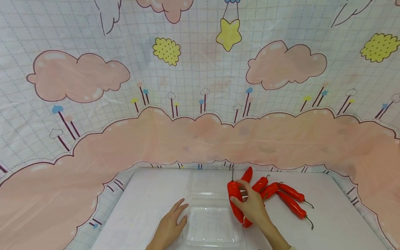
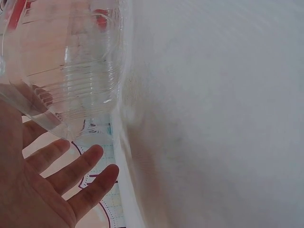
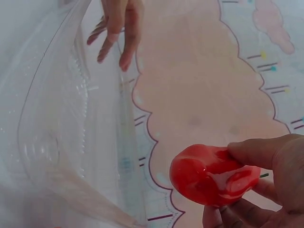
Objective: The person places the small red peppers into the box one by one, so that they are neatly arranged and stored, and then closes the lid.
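A long red pepper [image 1: 235,198] is held in my right hand [image 1: 252,205], thumb on one side and fingers on the other. In the right wrist view its glossy blunt end [image 3: 204,175] points toward the camera, with a bit of green stem behind. My left hand [image 1: 168,222], fingers spread and holding nothing, is at the left side of a clear plastic clamshell box [image 1: 215,239]. The box's lid [image 1: 207,184] is folded back away from me. In the left wrist view, the left fingers [image 2: 78,168] are beside the transparent box wall [image 2: 90,71].
More red peppers lie right of the box, including one with a curled green stem [image 1: 292,205] and another behind it [image 1: 292,191]. Part of one shows under my right hand. The white tabletop [image 1: 140,194] meets a printed cloth backdrop [image 1: 200,139] with clouds.
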Motion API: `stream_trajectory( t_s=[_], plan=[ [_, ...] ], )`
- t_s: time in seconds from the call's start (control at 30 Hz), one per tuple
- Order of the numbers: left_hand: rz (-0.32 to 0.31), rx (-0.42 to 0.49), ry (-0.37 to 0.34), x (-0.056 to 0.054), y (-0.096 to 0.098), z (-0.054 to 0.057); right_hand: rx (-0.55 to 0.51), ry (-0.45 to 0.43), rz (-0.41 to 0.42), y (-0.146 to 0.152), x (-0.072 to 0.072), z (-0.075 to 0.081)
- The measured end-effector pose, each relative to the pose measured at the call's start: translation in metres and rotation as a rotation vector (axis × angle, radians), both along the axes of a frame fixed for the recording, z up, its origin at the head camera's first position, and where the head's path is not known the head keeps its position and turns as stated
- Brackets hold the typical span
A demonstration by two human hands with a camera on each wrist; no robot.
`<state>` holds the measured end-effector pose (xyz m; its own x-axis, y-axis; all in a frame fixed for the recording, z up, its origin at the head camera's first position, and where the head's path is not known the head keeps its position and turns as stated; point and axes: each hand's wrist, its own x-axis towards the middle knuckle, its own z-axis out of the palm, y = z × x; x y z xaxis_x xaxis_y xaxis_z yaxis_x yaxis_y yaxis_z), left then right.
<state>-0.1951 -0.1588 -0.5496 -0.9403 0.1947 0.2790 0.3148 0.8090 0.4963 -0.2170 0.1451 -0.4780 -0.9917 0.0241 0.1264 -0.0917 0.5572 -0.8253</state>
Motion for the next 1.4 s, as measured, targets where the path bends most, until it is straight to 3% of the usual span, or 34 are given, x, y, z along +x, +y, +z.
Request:
stream_trajectory(
  t_s=[0.73, 1.03, 1.4],
  plan=[
    [-0.002, -0.001, 0.002, 0.000, -0.001, -0.001, -0.008, -0.038, 0.136, -0.024, 0.002, -0.010],
    [0.010, 0.004, -0.005, 0.001, 0.000, -0.001, 0.001, -0.084, 0.259, -0.031, 0.003, -0.015],
    [0.014, -0.002, 0.026, 0.000, 0.001, -0.002, -0.010, -0.138, 0.337, -0.037, 0.005, -0.020]
  ],
)
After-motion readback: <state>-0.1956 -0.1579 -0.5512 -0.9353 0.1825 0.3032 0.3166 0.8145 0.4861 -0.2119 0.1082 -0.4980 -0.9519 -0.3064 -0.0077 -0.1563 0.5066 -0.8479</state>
